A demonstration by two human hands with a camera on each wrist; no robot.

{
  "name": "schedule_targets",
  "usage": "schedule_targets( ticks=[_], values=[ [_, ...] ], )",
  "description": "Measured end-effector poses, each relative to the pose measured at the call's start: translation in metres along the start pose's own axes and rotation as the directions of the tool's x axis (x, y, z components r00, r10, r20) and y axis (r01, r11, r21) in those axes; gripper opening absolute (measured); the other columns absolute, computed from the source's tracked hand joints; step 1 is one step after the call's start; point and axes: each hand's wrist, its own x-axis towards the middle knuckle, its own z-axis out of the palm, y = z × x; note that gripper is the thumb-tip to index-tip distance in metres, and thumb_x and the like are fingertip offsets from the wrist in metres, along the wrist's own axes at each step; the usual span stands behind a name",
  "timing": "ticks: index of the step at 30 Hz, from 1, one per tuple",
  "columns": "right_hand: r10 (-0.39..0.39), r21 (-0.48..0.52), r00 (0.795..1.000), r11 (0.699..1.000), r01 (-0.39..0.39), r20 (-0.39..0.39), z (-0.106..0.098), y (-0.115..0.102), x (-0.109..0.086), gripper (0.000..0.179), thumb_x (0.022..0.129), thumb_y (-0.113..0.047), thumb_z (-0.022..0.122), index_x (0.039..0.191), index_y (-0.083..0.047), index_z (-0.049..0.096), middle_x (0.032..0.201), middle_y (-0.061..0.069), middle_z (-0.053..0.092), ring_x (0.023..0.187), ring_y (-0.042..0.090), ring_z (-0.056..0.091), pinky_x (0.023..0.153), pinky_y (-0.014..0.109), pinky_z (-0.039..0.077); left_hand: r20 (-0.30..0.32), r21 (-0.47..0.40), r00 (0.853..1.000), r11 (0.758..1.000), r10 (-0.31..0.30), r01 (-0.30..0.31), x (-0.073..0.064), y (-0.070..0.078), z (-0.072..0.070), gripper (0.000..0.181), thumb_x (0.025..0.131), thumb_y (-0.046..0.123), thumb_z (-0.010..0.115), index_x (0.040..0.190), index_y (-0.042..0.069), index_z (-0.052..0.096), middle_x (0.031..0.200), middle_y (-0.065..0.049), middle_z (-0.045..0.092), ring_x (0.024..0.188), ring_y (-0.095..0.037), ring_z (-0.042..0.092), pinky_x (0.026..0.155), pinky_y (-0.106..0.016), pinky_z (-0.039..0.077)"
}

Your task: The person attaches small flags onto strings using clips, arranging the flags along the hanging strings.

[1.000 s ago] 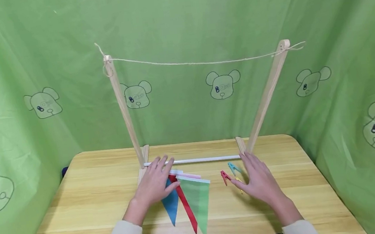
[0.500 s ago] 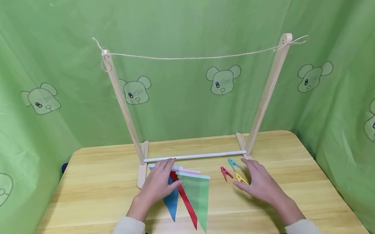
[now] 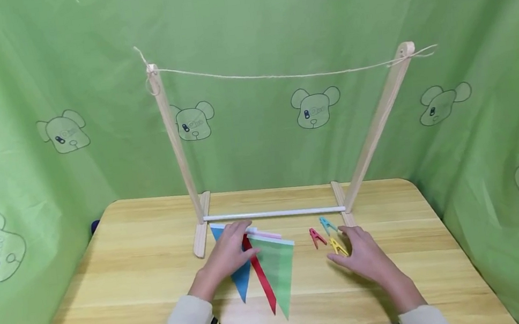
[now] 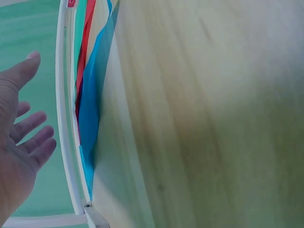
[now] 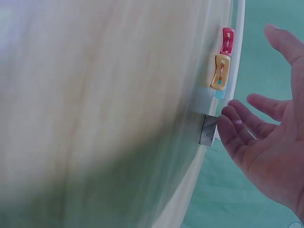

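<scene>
My left hand hovers over a fan of pennants, its fingers loosely bent with nothing in them; the left wrist view shows a gap between thumb and fingers. Under it lie a blue pennant, a red pennant and a green pennant, with a pink strip behind the green one. My right hand is also free, beside three clothespins: red, blue and yellow. The yellow clothespin is nearest its thumb and fingers.
A wooden stand rises behind, with a left post and a right post. Twine sags between their tops; a white rod joins them low down. The feet rest on the wood-grain table. Green curtain surrounds everything.
Both hands have drawn back slightly from the white rod and the stand's feet. More of the yellow clothespin and the blue pennant shows now. The pennants and clothespins stay on the table.
</scene>
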Motion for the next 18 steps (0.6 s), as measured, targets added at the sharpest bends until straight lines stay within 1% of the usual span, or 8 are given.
schedule_targets(
  ticks=[4, 9, 13, 16, 18],
  values=[
    [-0.001, 0.006, 1.000, 1.000, 0.001, 0.019, -0.001, -0.001, 0.000, 0.092, 0.087, -0.055, 0.078, 0.149, 0.003, 0.044, 0.142, 0.027, 0.054, 0.129, 0.048, 0.054, 0.106, 0.065, 0.046, 0.001, -0.015, 1.000, 1.000, -0.014, 0.014, 0.003, 0.001, 0.003, 0.068, 0.088, 0.031, 0.084, 0.145, 0.008, 0.056, 0.147, -0.012, 0.057, 0.136, -0.033, 0.051, 0.114, -0.048, 0.045],
    [0.009, -0.007, 1.000, 1.000, -0.008, 0.025, -0.001, -0.001, -0.001, 0.092, 0.086, -0.055, 0.079, 0.148, 0.004, 0.046, 0.143, 0.028, 0.055, 0.131, 0.049, 0.053, 0.109, 0.064, 0.045, 0.004, -0.038, 1.000, 0.999, -0.005, 0.005, 0.007, 0.002, 0.006, 0.063, 0.088, 0.030, 0.084, 0.141, 0.007, 0.060, 0.143, -0.011, 0.061, 0.132, -0.032, 0.054, 0.113, -0.047, 0.047],
    [0.023, 0.004, 0.999, 1.000, -0.023, 0.034, 0.000, 0.000, -0.001, 0.089, 0.084, -0.052, 0.082, 0.144, 0.005, 0.049, 0.136, 0.025, 0.061, 0.124, 0.044, 0.059, 0.106, 0.061, 0.049, 0.011, -0.065, 1.000, 0.998, -0.012, 0.013, 0.009, 0.003, 0.009, 0.061, 0.088, 0.029, 0.084, 0.140, 0.006, 0.061, 0.141, -0.011, 0.062, 0.129, -0.031, 0.055, 0.110, -0.047, 0.049],
    [0.028, 0.015, 0.999, 0.999, -0.029, 0.038, 0.001, 0.001, -0.001, 0.085, 0.082, -0.048, 0.085, 0.140, 0.005, 0.053, 0.125, 0.021, 0.066, 0.112, 0.037, 0.064, 0.100, 0.056, 0.054, 0.014, -0.077, 1.000, 0.997, -0.023, 0.024, 0.009, 0.002, 0.012, 0.061, 0.088, 0.028, 0.084, 0.140, 0.005, 0.061, 0.140, -0.010, 0.063, 0.126, -0.029, 0.055, 0.108, -0.046, 0.050],
    [0.030, 0.017, 0.999, 0.999, -0.031, 0.036, 0.002, 0.002, 0.000, 0.081, 0.081, -0.046, 0.086, 0.136, 0.005, 0.055, 0.117, 0.017, 0.067, 0.104, 0.031, 0.064, 0.095, 0.053, 0.056, 0.014, -0.082, 1.000, 0.996, -0.027, 0.028, 0.010, 0.001, 0.014, 0.061, 0.088, 0.027, 0.085, 0.139, 0.005, 0.061, 0.138, -0.010, 0.065, 0.123, -0.029, 0.056, 0.105, -0.045, 0.051]
  ],
)
